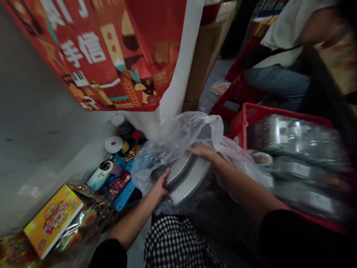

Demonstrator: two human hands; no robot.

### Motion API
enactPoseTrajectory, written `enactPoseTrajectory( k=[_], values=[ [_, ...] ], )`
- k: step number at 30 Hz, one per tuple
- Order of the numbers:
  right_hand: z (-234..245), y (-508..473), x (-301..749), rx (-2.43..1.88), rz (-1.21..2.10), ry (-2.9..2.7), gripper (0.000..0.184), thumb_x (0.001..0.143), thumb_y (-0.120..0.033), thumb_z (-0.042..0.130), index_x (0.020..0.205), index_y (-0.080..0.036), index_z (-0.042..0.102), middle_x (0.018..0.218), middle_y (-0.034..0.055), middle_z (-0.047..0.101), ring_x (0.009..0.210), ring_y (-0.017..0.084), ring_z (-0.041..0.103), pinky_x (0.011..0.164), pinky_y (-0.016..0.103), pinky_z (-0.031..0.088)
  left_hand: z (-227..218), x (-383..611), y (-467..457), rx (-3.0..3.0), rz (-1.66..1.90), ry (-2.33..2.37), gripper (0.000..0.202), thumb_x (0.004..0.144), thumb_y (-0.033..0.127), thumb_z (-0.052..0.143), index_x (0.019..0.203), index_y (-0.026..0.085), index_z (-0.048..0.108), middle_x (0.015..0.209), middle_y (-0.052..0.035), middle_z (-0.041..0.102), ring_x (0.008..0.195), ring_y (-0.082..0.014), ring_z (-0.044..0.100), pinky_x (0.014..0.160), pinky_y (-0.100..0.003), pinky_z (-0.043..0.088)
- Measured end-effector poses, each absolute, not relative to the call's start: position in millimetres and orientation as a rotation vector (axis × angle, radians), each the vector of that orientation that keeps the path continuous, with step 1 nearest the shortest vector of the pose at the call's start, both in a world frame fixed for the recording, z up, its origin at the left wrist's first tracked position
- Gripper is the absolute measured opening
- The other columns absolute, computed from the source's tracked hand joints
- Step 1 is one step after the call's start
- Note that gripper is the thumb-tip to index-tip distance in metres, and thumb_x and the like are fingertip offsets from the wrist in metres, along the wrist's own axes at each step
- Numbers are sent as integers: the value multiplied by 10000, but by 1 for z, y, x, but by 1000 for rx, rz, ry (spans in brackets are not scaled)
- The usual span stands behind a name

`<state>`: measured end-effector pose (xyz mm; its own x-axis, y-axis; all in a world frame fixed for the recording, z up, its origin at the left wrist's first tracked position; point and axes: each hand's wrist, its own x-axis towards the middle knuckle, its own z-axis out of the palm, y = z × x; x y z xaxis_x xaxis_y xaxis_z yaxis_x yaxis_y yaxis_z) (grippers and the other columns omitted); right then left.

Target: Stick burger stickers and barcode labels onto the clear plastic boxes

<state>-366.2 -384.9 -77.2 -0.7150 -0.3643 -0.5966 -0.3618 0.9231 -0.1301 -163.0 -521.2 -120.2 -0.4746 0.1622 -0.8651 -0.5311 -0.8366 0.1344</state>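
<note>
Inside a clear plastic bag (192, 126) at my lap lie two side-by-side stacks of nested clear plastic lids or trays (192, 180); which of the two they are I cannot tell. My left hand (161, 186) grips the near left end of the stacks, thumb on top and fingers along the side. At their far end my right hand (202, 152) reaches into the bag and curls around the stacks, its fingertips partly hidden by plastic film.
On the right, a red crate (244, 126) holds clear plastic packs. A blue surface (122, 199) on the left carries a phone (119, 185), a cup and jars. Nearby are a yellow box (52, 221) and a hanging red bag (111, 56). Another person sits at upper right.
</note>
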Motion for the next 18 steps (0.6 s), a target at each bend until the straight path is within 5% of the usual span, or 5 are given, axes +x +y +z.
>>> enactPoseTrajectory(
  k=[4,13,18],
  values=[
    [-25,-391,-332,-532,31,2387,932,726,-798,286,1243,-68,549,1300,216,503,1194,348,471,954,436,386,-82,-114,-509,-1262,2313,501,679,735,519,606,1239,79,487,1039,-159,659,996,-322,616,919,-488,412],
    [125,-327,-255,-454,-22,2635,973,632,-866,287,1189,-138,615,1251,152,568,1164,362,497,944,445,394,-2,-69,-444,-1122,2430,599,428,842,432,524,1212,215,520,885,-44,711,927,-275,655,839,-429,486],
    [178,-197,-237,-269,29,2798,989,661,-858,254,1166,-92,623,1226,175,581,1154,353,505,954,413,381,39,-87,-347,-823,2341,634,546,776,424,617,1256,197,494,922,-76,700,942,-286,652,863,-412,483]
  ],
)
